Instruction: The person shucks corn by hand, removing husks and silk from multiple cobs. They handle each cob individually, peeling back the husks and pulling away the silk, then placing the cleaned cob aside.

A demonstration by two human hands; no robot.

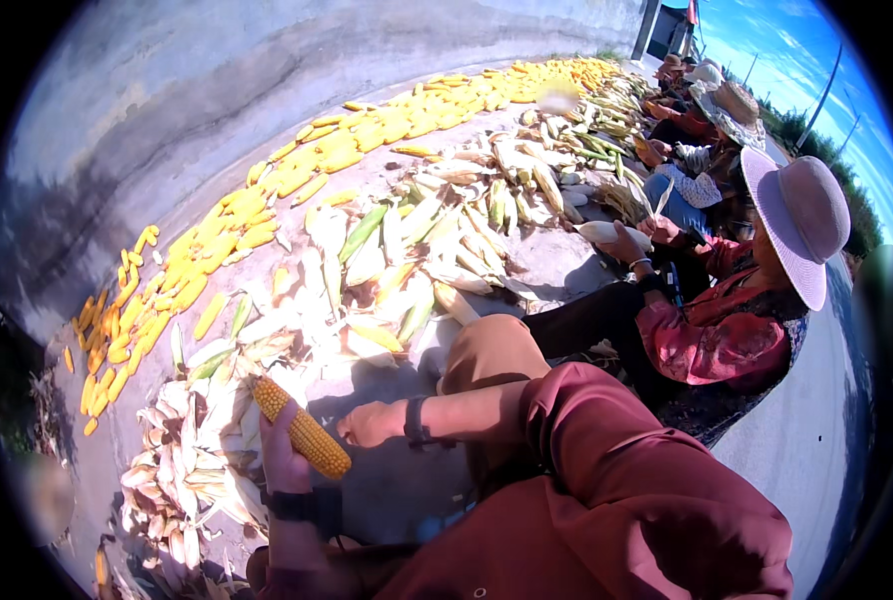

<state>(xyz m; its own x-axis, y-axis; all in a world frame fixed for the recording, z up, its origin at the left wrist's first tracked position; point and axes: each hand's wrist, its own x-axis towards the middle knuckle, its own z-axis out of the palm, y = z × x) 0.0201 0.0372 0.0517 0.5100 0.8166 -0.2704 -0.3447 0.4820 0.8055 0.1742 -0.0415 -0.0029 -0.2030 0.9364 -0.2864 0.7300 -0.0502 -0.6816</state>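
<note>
A husked yellow corn cob [310, 439] is gripped in my left hand [284, 457], its kernels bare along the whole visible length. Close to the cob's right side, my right hand [375, 424] is curled into a loose fist, apart from the cob, and nothing shows in its fingers. Below and left of the cob lies a heap of dry, pale corn husks [184, 465]. Ahead of my hands, unhusked corn ears [409, 232] and loose husks spread over the concrete ground.
A long band of husked cobs [214, 236] runs beside a grey wall [191, 90]. On my right sits a person in a wide-brimmed hat [799, 217], holding a pale ear of corn [613, 234]. Several more people sit beyond. Behind them runs a paved road [784, 465].
</note>
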